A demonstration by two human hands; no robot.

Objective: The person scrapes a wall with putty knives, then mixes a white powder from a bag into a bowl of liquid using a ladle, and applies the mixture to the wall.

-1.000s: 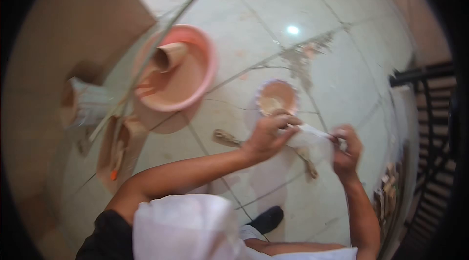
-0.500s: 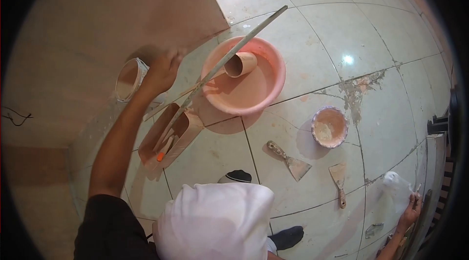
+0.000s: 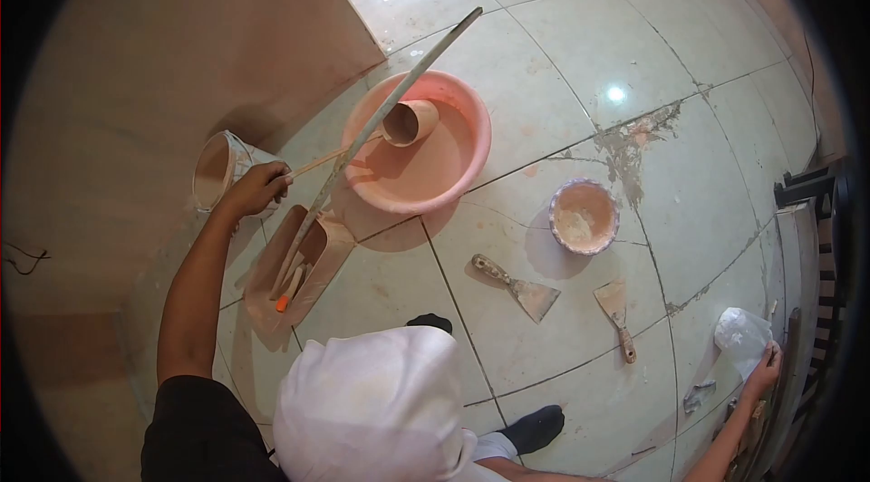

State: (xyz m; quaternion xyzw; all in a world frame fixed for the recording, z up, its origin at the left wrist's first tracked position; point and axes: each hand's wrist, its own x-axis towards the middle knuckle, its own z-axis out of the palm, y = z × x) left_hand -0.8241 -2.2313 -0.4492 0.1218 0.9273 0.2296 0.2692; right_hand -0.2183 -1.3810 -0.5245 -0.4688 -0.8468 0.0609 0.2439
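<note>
My left hand (image 3: 257, 189) is closed round the end of the thin wooden handle of a dipper (image 3: 410, 123). The dipper's cup lies tilted inside a pink basin (image 3: 485, 151) of pinkish liquid. Beside that hand stands a paint-smeared bucket (image 3: 217, 171). At the far right, my right hand (image 3: 766, 367) grips a translucent plastic bag (image 3: 739, 337) with something whitish in it. A long flat bar (image 3: 408, 83) slants across the basin and down into a pinkish trough-shaped container (image 3: 322, 260), where an orange-tipped tool (image 3: 284, 303) also lies.
Two putty knives (image 3: 517, 287) (image 3: 614, 314) lie on the tiled floor near a small bowl (image 3: 584, 217) of pinkish paste. A dark railing (image 3: 820, 237) borders the right side. White cloth (image 3: 372, 400) covers the lower middle, beside a black-socked foot (image 3: 533, 430).
My left hand has come down and closed on the dipper handle. My right hand still holds the plastic bag, which has shifted slightly. The whole view has shifted a little.
</note>
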